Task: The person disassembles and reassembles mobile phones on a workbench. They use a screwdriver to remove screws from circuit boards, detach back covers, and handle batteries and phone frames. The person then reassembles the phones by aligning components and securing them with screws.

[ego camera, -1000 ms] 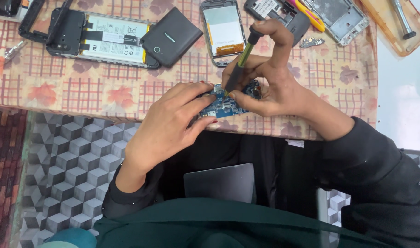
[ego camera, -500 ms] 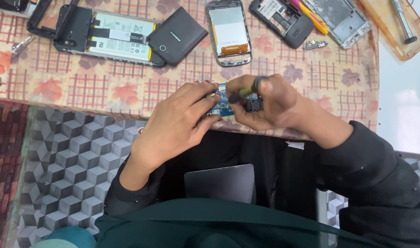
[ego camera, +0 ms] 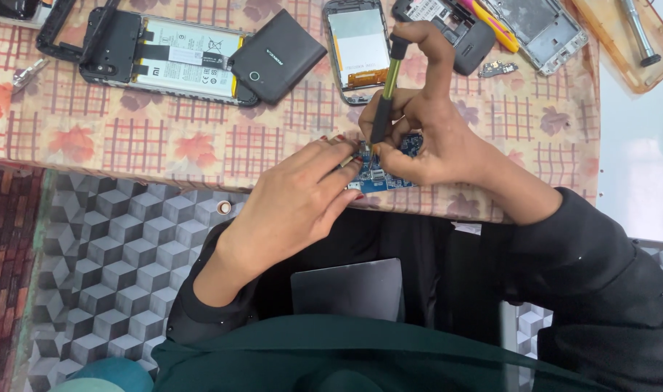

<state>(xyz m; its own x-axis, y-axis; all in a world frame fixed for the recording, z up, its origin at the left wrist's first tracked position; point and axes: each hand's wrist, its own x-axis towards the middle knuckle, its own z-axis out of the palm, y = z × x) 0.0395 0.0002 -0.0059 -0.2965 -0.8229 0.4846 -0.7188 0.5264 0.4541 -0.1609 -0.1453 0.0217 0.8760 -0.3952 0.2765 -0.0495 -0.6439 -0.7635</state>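
Left hand [ego camera: 295, 207] pinches a thin, light, likely fragile blue circuit board [ego camera: 379, 174] by its edge; right hand [ego camera: 426, 138] grips a screwdriver [ego camera: 386, 91] upright.

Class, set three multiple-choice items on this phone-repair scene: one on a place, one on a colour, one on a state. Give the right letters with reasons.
1. Where is the small blue circuit board?
A. at the near edge of the floral tablecloth, between both hands
B. on the floor
C. inside the orange tray

2. What colour is the slim screwdriver shaft?
A. red
B. yellow-green
C. white

3. How is the large phone with its white battery showing?
A. sealed
B. wrapped
C. opened, back cover off

Answers: 1 A, the left hand and right hand meet on it at the table edge. 2 B, yellow-green shows above the black tip. 3 C, its battery lies bare.
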